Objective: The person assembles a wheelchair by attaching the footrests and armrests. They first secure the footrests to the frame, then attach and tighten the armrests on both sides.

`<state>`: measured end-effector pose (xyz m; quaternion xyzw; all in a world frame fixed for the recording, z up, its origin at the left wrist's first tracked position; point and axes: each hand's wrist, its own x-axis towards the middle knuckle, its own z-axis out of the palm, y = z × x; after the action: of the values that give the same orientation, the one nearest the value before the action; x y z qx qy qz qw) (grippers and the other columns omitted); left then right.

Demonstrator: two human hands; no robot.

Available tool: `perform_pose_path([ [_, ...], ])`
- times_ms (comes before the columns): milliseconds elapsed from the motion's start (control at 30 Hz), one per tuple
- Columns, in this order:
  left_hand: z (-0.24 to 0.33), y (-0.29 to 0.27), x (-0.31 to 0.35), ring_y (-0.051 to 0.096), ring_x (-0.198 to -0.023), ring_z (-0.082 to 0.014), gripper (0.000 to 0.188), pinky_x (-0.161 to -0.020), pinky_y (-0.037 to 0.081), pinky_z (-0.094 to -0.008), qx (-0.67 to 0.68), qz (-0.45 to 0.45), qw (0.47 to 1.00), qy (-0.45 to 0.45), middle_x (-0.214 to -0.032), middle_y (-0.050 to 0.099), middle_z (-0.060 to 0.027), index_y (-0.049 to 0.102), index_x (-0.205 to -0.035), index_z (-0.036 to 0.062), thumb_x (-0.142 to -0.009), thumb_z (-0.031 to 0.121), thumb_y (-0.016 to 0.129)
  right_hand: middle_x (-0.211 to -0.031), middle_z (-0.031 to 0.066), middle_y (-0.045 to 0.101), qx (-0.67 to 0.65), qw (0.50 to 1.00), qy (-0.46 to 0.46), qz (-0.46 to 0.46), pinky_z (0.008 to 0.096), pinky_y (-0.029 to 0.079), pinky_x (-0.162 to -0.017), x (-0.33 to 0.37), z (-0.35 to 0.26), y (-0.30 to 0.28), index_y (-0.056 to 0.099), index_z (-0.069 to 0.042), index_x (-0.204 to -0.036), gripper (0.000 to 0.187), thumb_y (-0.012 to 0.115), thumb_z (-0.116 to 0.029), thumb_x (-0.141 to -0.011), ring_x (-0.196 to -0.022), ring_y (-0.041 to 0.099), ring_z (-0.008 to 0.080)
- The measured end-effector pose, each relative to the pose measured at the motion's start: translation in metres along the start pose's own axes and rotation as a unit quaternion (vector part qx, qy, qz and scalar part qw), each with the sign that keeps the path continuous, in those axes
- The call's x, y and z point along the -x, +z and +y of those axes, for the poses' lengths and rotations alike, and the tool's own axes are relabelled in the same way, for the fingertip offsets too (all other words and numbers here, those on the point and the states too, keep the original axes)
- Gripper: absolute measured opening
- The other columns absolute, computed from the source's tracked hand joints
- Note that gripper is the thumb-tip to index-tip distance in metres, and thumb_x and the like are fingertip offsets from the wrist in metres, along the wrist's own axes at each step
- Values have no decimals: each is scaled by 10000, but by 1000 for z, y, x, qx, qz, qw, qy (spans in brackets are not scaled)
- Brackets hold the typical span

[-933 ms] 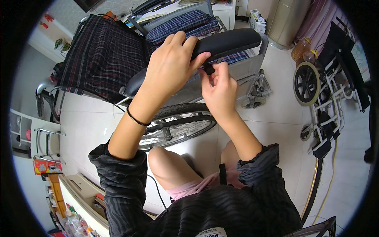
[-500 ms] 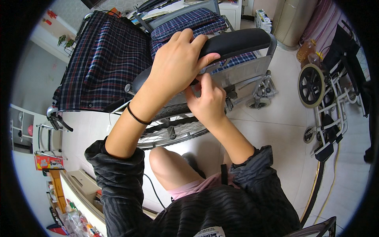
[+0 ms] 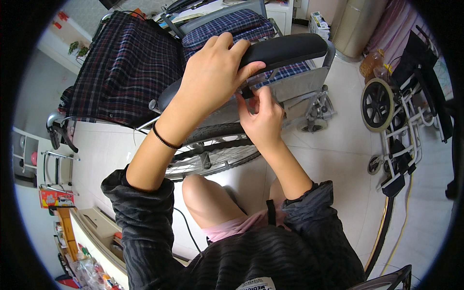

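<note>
A wheelchair with a plaid fabric backrest (image 3: 128,67) and plaid seat cushion (image 3: 227,31) stands in front of me, side-on. My left hand (image 3: 212,70) is wrapped over the top of its black padded armrest (image 3: 290,48), thumb along the near side. Just below the pad, my right hand (image 3: 263,116) has thumb and index finger pinched at a small black piece (image 3: 247,92), whose exact kind I cannot make out. Behind that hand is the grey side panel (image 3: 295,84). Under my wrists sits the large spoked wheel (image 3: 212,152).
A folded wheelchair (image 3: 401,116) leans at the right, near a large plastic bottle (image 3: 372,63) and a beige column (image 3: 355,29). The front caster (image 3: 313,124) stands on pale floor tiles. At lower left are an open drawer (image 3: 99,220) and a red box (image 3: 55,198).
My right hand has moved slightly right and away from the left one, so the small black piece now shows between them. The left hand keeps its place on the armrest.
</note>
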<state>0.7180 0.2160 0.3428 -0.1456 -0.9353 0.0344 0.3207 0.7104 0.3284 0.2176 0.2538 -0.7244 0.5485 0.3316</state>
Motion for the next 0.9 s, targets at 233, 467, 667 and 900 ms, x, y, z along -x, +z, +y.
perform_pose_path([
  [233,2,4,2,592,-869,-287,474,-721,508,-370,-5,2,1000,-8,-907,571,-105,626,-1120,54,-888,466,595,-661,87,594,-2,999,-29,21,352,471,-520,6,8,5,565,-29,-918,273,779,-107,-768,-550,590,250],
  [467,-27,-3,-2,602,-961,-336,431,-848,474,-386,201,-90,974,-57,-1029,602,-182,582,-1207,17,-988,377,493,-632,97,583,202,973,-75,-80,357,473,-517,-10,12,-6,564,-27,-805,372,643,-383,-876,-519,575,255],
  [667,-27,2,1,600,-948,-363,436,-845,473,-395,155,-108,979,-75,-995,606,-195,624,-1134,-11,-994,370,465,-586,98,569,-289,819,441,-226,335,425,-480,-12,6,-9,584,-5,-806,589,462,-566,-938,-490,566,231],
  [900,-25,1,2,603,-902,-375,481,-813,492,-424,142,-90,982,-90,-955,630,-212,667,-1047,-2,-968,427,463,-545,49,549,-395,769,449,-226,296,408,-453,-10,9,-5,581,-32,-782,552,505,-555,-943,-457,538,180],
])
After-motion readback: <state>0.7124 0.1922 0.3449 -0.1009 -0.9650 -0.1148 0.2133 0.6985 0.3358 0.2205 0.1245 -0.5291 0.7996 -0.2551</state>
